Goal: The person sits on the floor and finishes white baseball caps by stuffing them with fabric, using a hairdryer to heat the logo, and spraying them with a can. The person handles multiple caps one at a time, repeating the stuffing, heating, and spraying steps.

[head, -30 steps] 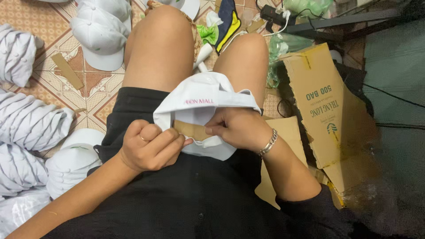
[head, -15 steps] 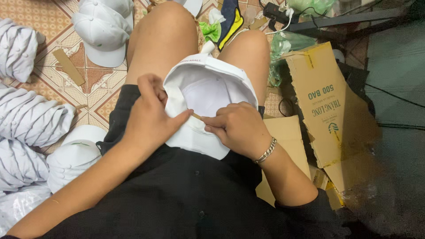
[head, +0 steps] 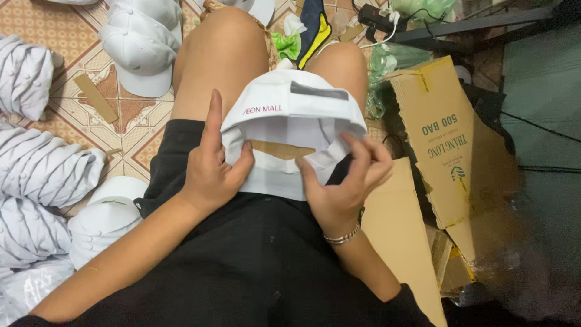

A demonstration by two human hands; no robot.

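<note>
A patterned tile floor point(head: 66, 36) in orange and cream spreads under everything, and the person sits on it with bare knees raised and black clothing across the lap. To the person's right, flattened brown cardboard point(head: 442, 139) lies in large overlapping sheets, one leaning against the dark area beyond. On the left, stacks of white caps point(head: 42, 169) lie bundled on their sides, with a nested pile of white caps point(head: 106, 218) just beside the person's hip and a loose white cap point(head: 142, 45) farther up the floor, near a small cardboard strip point(head: 97, 97). Between the knees and resting on the lap is the white cap point(head: 290, 103) being handled, turned so that its inside faces the camera, with a grey strap across the upper back and a brown cardboard insert point(head: 281, 149) showing in the opening. The left hand point(head: 212, 166) grasps the cap's left edge, thumb pressed on the inside fabric and index finger stretched up along the outside. The right hand point(head: 342, 181) grasps the lower right rim, fingers curled over the fabric and thumb under it; a thin metal bracelet point(head: 342, 236) circles that wrist. Beyond the knees lie crumpled green plastic point(head: 284, 43) and a dark blue and yellow item point(head: 315, 27).
</note>
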